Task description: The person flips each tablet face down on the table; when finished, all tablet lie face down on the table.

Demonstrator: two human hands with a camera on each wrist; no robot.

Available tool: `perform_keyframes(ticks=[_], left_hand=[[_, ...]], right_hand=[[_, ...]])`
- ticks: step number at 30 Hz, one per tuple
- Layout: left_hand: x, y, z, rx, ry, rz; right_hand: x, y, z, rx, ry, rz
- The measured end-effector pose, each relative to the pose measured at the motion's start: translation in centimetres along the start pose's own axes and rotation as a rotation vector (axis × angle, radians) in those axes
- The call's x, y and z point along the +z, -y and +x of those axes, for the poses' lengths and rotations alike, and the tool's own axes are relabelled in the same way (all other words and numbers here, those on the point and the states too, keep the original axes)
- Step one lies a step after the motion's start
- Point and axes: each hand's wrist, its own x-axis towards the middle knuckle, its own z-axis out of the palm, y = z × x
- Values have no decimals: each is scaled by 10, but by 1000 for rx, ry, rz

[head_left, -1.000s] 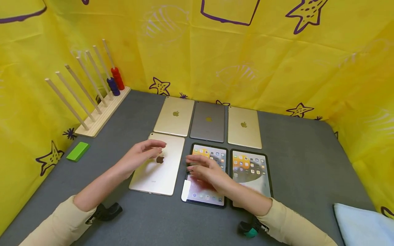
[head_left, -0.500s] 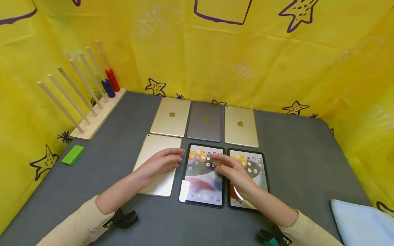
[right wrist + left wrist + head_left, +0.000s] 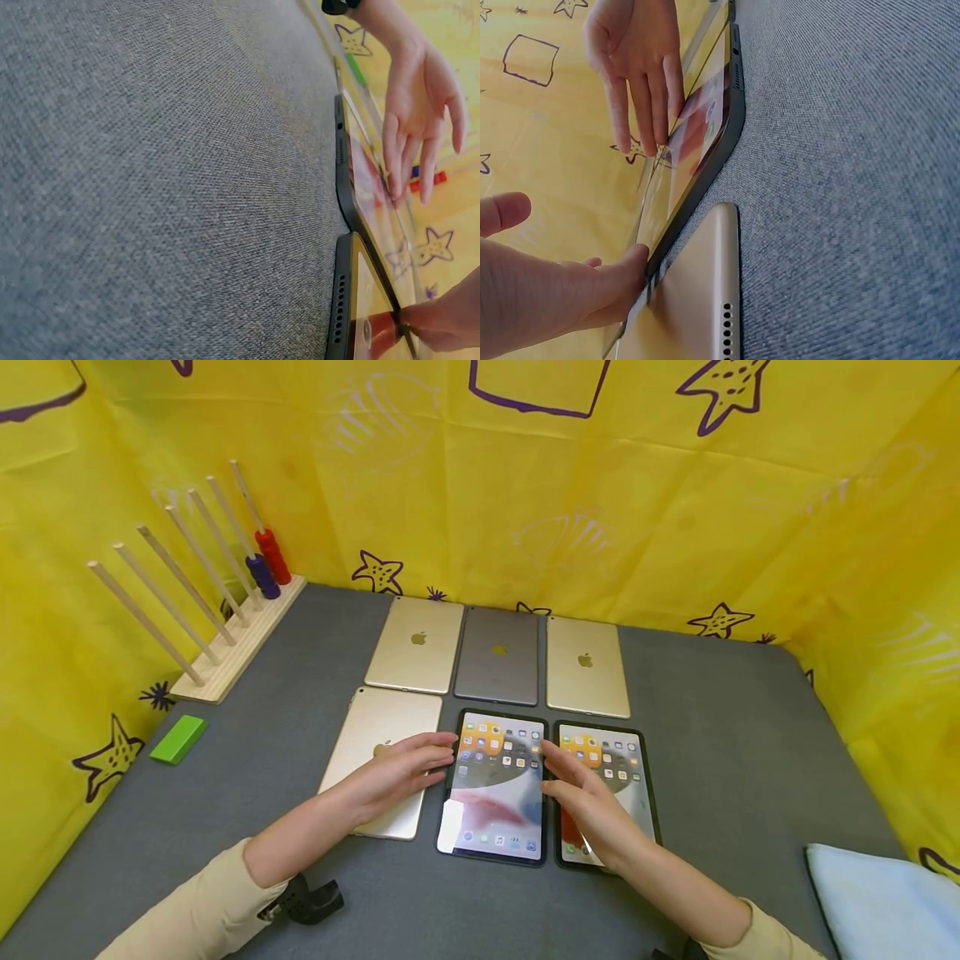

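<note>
In the head view, a tablet [image 3: 491, 785] lies face up with its screen lit, between my two hands. My left hand [image 3: 393, 777] reaches over a gold tablet [image 3: 367, 718], its fingers loosely extended and their tips right at the lit tablet's left edge. On the opposite side, the fingertips of my right hand [image 3: 592, 802] are at that tablet's right edge. That hand overlaps a second lit tablet [image 3: 633, 793]. The left wrist view shows the left fingertips [image 3: 636, 262] beside the dark edge of the middle tablet [image 3: 705, 161]. Neither hand curls round anything.
Behind lie a gold tablet [image 3: 416, 652], a dark grey tablet [image 3: 497, 664] and another gold tablet [image 3: 588, 672], all backs up. A wooden peg stand [image 3: 240, 652] with red and blue beads, a green block [image 3: 178, 739] and a light blue cloth [image 3: 877, 893] flank them.
My left hand has moved right from over the gold tablet to the middle tablet's left edge. My right hand has moved right from above the middle tablet to its right edge. The tablets look unmoved.
</note>
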Motion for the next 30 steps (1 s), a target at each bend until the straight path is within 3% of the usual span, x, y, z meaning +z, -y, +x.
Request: perform_keyframes(ticks=[9, 17, 30], left_hand=[[-2, 2, 2, 6, 10, 29], [-6, 0, 4, -3, 26, 42], [-10, -4, 13, -81, -46, 20]], right_hand=[[0, 2, 1, 22, -24, 43], [-3, 3, 2, 21, 16, 82], [-6, 0, 7, 29, 28, 114]])
